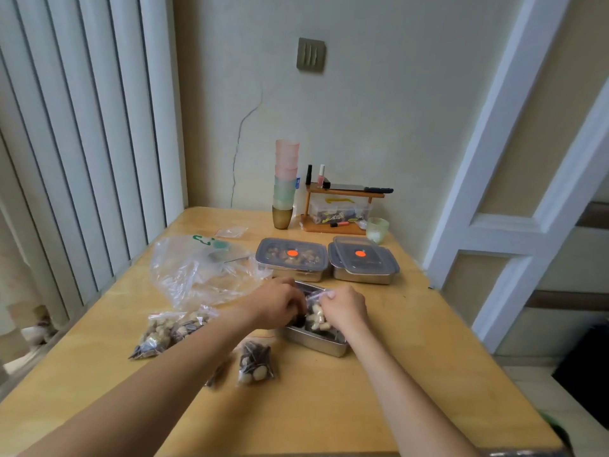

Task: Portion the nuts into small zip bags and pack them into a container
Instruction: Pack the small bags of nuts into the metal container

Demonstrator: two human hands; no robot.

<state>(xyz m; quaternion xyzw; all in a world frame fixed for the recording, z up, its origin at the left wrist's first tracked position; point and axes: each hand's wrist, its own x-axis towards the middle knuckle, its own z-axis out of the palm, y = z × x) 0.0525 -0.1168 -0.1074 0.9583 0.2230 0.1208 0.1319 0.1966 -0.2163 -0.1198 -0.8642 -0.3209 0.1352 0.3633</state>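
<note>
On the wooden worktop, an open steel container sits near the middle, with a clear zip bag of nuts in it. Behind it, two lidded steel containers stand side by side. A large crumpled clear plastic bag lies left of them. Filled small zip bags rest toward the left edge, another small filled zip bag just before the open container. At the far edge stand a stack of plastic cups and, to its right, a small wooden shelf.
</note>
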